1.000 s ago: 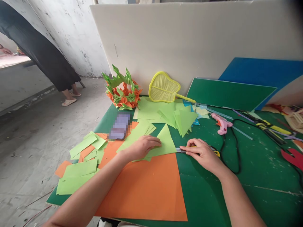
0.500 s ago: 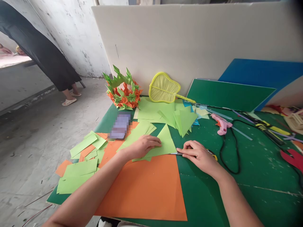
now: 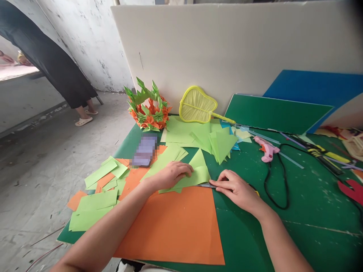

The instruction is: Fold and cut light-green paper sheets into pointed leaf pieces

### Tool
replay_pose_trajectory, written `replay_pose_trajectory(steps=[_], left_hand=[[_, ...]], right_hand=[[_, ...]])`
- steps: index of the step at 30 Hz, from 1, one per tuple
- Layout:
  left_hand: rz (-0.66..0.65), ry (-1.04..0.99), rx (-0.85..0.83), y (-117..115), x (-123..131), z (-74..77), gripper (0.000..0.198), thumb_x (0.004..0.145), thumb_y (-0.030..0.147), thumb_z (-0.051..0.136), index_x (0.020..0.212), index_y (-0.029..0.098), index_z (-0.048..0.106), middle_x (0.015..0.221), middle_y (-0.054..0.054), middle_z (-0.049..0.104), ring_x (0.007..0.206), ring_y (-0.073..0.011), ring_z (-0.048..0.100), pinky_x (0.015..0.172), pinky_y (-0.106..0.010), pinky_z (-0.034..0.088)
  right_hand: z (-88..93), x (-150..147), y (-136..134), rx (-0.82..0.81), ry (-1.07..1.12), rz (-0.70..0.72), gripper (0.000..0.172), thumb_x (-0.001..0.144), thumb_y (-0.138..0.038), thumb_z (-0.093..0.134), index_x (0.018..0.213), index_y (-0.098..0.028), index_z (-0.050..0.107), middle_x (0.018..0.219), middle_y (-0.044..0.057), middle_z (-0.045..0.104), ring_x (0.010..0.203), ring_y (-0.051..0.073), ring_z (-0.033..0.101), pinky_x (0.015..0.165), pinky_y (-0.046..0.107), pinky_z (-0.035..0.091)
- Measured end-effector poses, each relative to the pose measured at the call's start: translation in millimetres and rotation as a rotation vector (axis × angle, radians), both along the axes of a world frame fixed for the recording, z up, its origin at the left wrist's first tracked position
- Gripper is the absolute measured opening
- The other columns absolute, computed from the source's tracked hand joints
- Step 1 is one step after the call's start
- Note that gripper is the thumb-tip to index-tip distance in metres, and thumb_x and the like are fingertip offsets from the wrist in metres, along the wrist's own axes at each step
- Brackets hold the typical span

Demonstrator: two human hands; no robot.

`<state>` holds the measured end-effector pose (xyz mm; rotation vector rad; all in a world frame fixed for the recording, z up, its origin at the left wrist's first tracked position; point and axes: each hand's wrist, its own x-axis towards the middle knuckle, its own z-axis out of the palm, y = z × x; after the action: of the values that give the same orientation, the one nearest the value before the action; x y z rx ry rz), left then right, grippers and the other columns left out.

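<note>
My left hand (image 3: 174,174) presses a folded piece of green paper (image 3: 200,170) down, its fingers bent and held together on the sheet. Between the thumb and fingers of my right hand (image 3: 235,189) is a utility knife (image 3: 209,185); my palm covers most of its body, and a bit of yellow shows behind. The knife's blade lies at the lower edge of the folded paper, partly under it. Beneath both is a large orange sheet (image 3: 176,226) on the green table.
A phone (image 3: 145,150) and loose paper pieces (image 3: 98,200) lie left. Behind stand an orange-green paper basket (image 3: 150,113) and a yellow fan (image 3: 197,105). On the right are a pink glue gun (image 3: 266,148) with its black cord and a red tool handle (image 3: 351,192). A person stands far left.
My right hand has moved slightly left, bringing the knife further in along the folded paper's lower edge. The paper now bulges up near its right corner. My left hand stays in place.
</note>
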<state>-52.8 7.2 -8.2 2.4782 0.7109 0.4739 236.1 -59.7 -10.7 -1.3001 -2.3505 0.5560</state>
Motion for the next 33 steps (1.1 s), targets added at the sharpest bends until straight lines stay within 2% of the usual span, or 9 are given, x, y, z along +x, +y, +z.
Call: replay_pose_trajectory(steps=[6,13,25,30,33], left_hand=[[-0.003,0.005,-0.009,0.6,0.0,0.3,0.026,0.098,0.015,0.037,0.089,0.020,0.062,0.120,-0.006,0.065,0.107,-0.0172,0.060,0.095,-0.033,0.041],[0.002,-0.001,-0.013,0.7,-1.3,-1.4,0.027,0.098,0.016,0.037,0.090,0.020,0.062,0.121,-0.006,0.064,0.108,-0.0174,0.060,0.097,-0.034,0.041],[-0.020,-0.013,-0.020,2.4,-2.7,-1.7,0.024,0.097,0.014,0.039,0.091,0.021,0.061,0.122,-0.004,0.063,0.107,-0.0168,0.060,0.096,-0.033,0.041],[-0.038,-0.017,-0.011,2.6,-4.7,-0.3,0.027,0.094,0.009,0.038,0.092,0.021,0.062,0.123,-0.005,0.063,0.107,-0.0165,0.060,0.097,-0.033,0.041],[-0.048,-0.007,-0.004,2.9,-5.3,0.2,0.028,0.091,0.005,0.039,0.093,0.021,0.062,0.124,-0.004,0.063,0.109,-0.0169,0.060,0.099,-0.033,0.041]], right_hand=[[1.8,-4.4,-1.0,-0.021,-0.007,0.036,0.030,0.098,-0.031,0.047,0.120,-0.035,0.066,0.089,0.006,0.058,0.086,0.022,0.057,0.070,0.036,0.051],[4.4,-2.5,-1.7,-0.033,0.001,0.047,0.032,0.098,-0.031,0.046,0.124,-0.038,0.063,0.089,0.006,0.059,0.087,0.022,0.057,0.071,0.036,0.052],[-3.1,19.2,2.7,-0.083,0.002,-0.043,0.031,0.096,-0.035,0.049,0.122,-0.034,0.066,0.092,0.006,0.058,0.089,0.022,0.058,0.073,0.035,0.052],[1.7,7.7,0.9,-0.102,-0.010,-0.071,0.031,0.097,-0.035,0.047,0.123,-0.032,0.064,0.095,0.007,0.059,0.093,0.023,0.058,0.073,0.035,0.052],[4.6,-5.1,-0.9,-0.088,0.001,-0.052,0.025,0.097,-0.034,0.047,0.113,-0.030,0.066,0.097,0.007,0.060,0.095,0.024,0.059,0.076,0.036,0.052]])
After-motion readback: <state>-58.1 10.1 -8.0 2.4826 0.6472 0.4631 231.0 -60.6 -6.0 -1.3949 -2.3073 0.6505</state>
